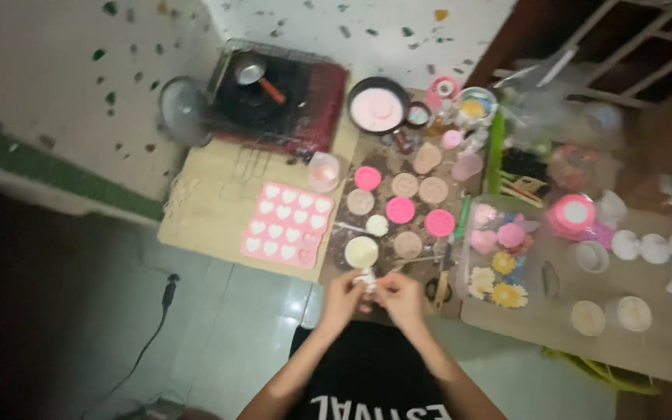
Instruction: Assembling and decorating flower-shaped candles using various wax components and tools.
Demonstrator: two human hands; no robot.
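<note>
My left hand [341, 299] and my right hand [400, 299] meet just in front of my body, both pinching a small white object [366, 278] between their fingertips. What the object is stays too small and blurred to tell. Just beyond my hands stand round moulds on a brown board: a cream-filled cup [362, 251], tan discs [407, 244] and pink discs [400, 210]. A pink silicone tray [288, 224] with white heart shapes lies to the left of them.
A stove [274, 97] with a dark pan and ladle sits at the back. A black bowl of pink liquid [378, 106] is beside it. A clear box [499, 257] holds flower and heart pieces. White cups and shapes lie at right. A black cable [166, 299] runs on the floor.
</note>
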